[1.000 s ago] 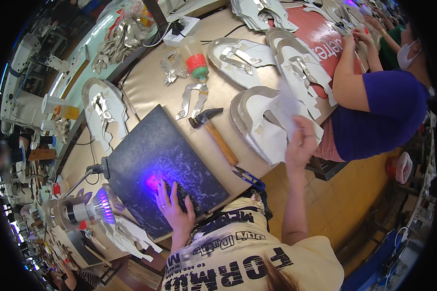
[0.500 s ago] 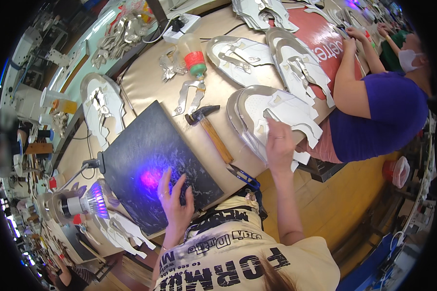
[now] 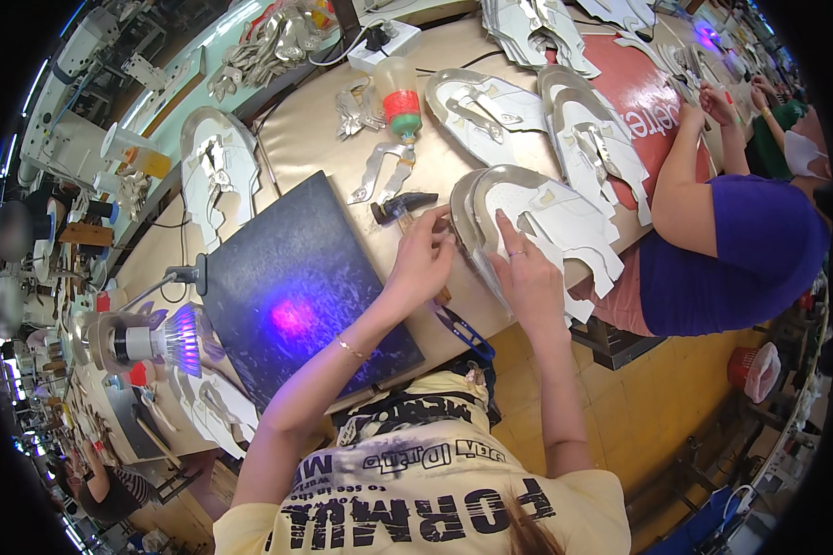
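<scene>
A small stack of flat white shoe uppers with clear, greyish rims (image 3: pixel 578 211) lies at the table's right front edge. My right hand (image 3: pixel 533 282) rests on the top upper, its index finger stretched out and its thumb apart. At the stack's left rim is my left hand (image 3: pixel 423 257), its fingers bent and apart; whether they touch the rim I cannot tell. Beneath my left hand and wrist lies a hammer (image 3: pixel 404 205), its handle mostly hidden. Blue-handled thread snips (image 3: pixel 465 331) lie near the front edge. Left of them is a dark square board (image 3: pixel 296 231).
A lamp (image 3: pixel 171 340) casts violet light on the board. Behind the hammer stands a glue bottle (image 3: pixel 400 97) with a red band. More shoe uppers (image 3: pixel 486 116) lie farther back. A co-worker in a purple shirt (image 3: pixel 731 254) sits close at the right.
My left hand has moved from above the dark board rightward to the stack's left rim, crossing over the hammer. My right hand has flattened onto the top upper. The view has shifted slightly.
</scene>
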Demonstrator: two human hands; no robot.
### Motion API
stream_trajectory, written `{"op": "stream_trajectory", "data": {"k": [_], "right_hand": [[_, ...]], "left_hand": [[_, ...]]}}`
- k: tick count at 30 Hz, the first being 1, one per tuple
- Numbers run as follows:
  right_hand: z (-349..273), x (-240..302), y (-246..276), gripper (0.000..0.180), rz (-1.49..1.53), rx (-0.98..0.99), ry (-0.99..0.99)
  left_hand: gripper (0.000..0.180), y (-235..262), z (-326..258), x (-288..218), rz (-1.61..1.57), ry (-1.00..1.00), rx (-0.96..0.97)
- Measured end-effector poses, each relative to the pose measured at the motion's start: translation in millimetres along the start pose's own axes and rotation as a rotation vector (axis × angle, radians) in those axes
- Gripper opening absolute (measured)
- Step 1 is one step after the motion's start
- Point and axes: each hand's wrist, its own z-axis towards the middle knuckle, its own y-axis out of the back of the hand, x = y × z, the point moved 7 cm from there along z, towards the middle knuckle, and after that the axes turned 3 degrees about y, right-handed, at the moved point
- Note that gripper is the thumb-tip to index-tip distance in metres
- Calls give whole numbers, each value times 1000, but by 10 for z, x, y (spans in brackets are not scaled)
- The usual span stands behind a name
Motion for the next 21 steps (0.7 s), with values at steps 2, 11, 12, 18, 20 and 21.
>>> {"op": "stream_trajectory", "data": {"k": [2,11,12,18,20,21], "right_hand": [[-22,24,36,62,22,-6,19],[-81,-80,54,55,237,-53,-19],[-88,-79,66,53,248,-66,-7],[-98,-29,49,38,214,-168,43],[-105,-5,26,33,161,-213,64],[-107,-3,14,31,175,-229,69]], "left_hand": [[45,-62,88,122,-126,115,52],[46,-80,119,254,-150,14,-59],[45,-78,119,260,-142,6,-58],[42,-65,119,247,-110,6,-62],[39,-62,114,217,-102,3,-81],[39,-63,113,199,-86,2,-80]]}}
